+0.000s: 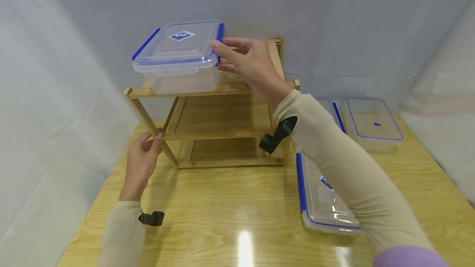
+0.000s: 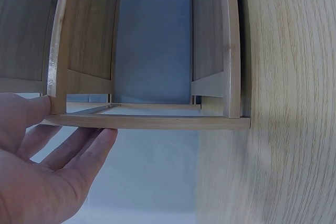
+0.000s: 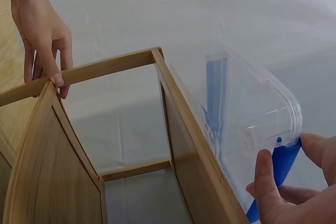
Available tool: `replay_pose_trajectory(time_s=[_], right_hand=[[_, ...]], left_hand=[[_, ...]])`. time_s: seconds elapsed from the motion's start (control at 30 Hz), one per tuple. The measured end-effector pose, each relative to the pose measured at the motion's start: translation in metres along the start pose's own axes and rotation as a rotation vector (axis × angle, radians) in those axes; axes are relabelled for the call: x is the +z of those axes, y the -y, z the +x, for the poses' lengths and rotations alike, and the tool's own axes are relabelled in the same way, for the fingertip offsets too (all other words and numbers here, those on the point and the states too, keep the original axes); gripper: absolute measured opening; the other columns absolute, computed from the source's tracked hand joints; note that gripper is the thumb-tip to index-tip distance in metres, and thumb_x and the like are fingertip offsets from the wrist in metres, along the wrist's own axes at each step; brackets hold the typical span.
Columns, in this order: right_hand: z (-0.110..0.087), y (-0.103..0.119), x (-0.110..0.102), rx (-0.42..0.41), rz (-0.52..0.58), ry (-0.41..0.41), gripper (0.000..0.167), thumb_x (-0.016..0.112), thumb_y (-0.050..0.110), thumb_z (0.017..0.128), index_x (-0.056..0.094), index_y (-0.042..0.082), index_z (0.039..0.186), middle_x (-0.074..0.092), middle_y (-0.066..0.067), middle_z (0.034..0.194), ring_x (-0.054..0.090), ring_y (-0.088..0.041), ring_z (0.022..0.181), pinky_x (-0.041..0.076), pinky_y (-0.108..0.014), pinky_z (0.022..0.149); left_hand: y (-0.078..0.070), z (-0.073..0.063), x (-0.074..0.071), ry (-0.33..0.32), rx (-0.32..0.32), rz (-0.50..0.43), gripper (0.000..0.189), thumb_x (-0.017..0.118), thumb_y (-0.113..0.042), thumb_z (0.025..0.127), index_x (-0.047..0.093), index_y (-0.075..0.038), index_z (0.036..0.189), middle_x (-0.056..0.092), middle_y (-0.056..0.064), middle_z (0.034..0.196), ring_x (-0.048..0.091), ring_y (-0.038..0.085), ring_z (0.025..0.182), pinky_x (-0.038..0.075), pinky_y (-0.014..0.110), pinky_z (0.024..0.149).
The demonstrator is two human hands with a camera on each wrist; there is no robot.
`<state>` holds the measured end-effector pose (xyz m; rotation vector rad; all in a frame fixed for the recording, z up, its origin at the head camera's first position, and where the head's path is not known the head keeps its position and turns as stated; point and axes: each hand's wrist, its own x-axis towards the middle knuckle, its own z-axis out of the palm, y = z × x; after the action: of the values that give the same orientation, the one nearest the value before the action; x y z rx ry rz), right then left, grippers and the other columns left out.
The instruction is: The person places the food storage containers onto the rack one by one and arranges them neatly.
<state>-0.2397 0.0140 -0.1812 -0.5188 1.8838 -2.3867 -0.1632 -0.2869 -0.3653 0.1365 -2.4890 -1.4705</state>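
A clear plastic food container (image 1: pixel 178 46) with blue side clips and a blue diamond label on its lid is at the left end of the top tier of a wooden three-tier shelf (image 1: pixel 222 114). My right hand (image 1: pixel 256 63) pinches its right side, thumb at the lid edge and fingers along the clip. In the right wrist view the container (image 3: pixel 252 108) is close over the top board. Lower down, my left hand (image 1: pixel 142 158) grips the shelf's left front post at the middle tier, its thumb (image 2: pixel 39 108) in front and the fingers behind.
Right of the shelf, a lidded container (image 1: pixel 326 195) lies on the wooden table (image 1: pixel 208 209), partly behind my right sleeve. Behind it stand another container (image 1: pixel 375 120) and one mostly hidden by the arm. Pale cloth (image 1: pixel 334 19) hangs at the back and sides.
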Motion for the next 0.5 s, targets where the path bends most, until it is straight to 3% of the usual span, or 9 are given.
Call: replay_pose_trajectory(time_s=[0.27,0.5], right_hand=[[0.002,0.001,0.004,0.036,-0.028,0.006,0.052,0.076,0.02,0.094,0.058,-0.002,0.138,0.071,-0.013,0.115,0.071,-0.028,0.101,0.061,-0.028,0.087],[-0.009,0.004,-0.012,0.034,-0.112,0.031,0.056,0.075,0.029,0.095,0.057,0.004,0.141,0.069,-0.01,0.121,0.069,-0.033,0.107,0.059,-0.034,0.092]], left_hand=[[-0.002,0.0,0.002,-0.002,0.008,0.004,0.053,0.049,-0.046,0.106,0.053,-0.015,0.148,0.059,0.021,0.138,0.06,0.038,0.123,0.053,0.049,0.101],[-0.001,0.001,0.004,-0.004,0.019,0.005,0.054,0.049,-0.047,0.106,0.054,-0.013,0.147,0.06,0.02,0.137,0.06,0.038,0.123,0.053,0.047,0.101]])
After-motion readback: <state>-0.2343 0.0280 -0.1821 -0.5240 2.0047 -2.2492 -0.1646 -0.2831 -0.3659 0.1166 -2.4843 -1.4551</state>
